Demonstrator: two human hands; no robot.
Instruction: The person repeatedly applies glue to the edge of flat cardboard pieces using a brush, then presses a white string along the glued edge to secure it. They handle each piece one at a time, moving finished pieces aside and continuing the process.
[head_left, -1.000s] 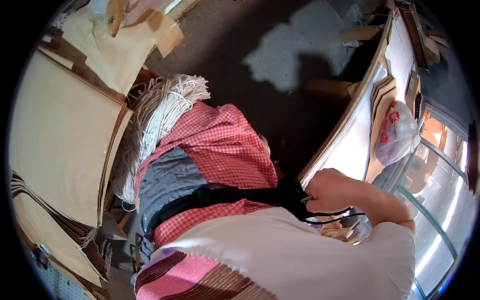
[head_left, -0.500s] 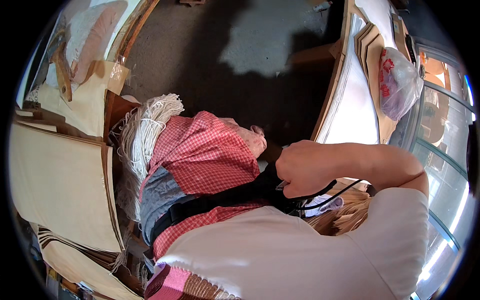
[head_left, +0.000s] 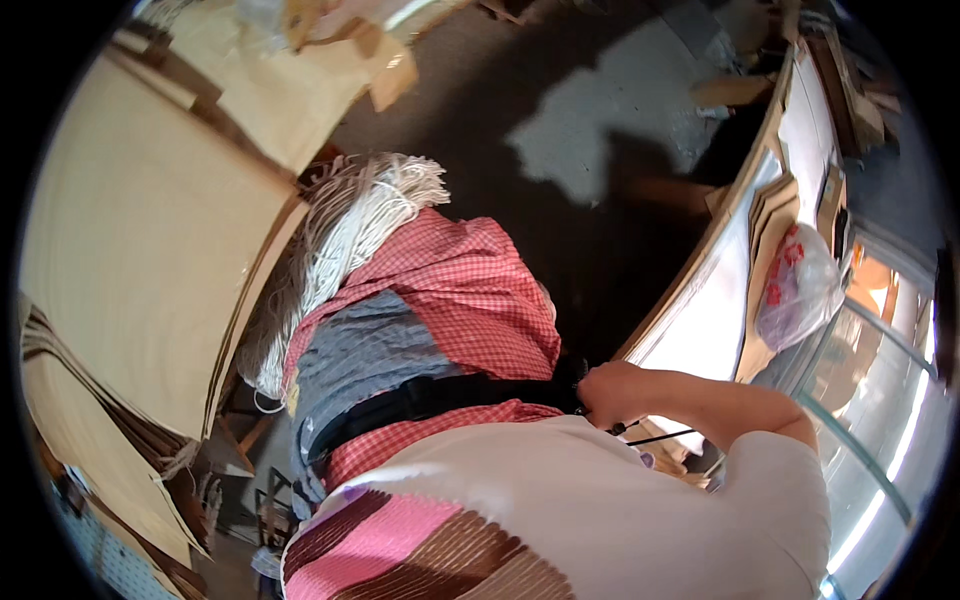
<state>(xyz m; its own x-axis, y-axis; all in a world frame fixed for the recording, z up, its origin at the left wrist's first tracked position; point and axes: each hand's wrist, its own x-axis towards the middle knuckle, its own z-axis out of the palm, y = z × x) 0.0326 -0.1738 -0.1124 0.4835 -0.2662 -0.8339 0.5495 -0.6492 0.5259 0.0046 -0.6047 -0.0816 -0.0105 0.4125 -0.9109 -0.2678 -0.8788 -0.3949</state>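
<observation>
Looking down in head view: your right hand [head_left: 612,392] curled fist-like at right end of black waist belt [head_left: 440,398], finger pads hidden, cannot tell what they pinch; your left hand out of view, its state cannot be told; belt runs across your waist, over red checked cloth [head_left: 480,280] and blue-grey cloth [head_left: 370,340]; black cord [head_left: 655,438] just below right wrist; bundle of white strings [head_left: 350,240] beside cloth; cream sheets [head_left: 150,240] stacked at left; plastic bag [head_left: 800,290] beside brown cardboard [head_left: 765,260] at right
</observation>
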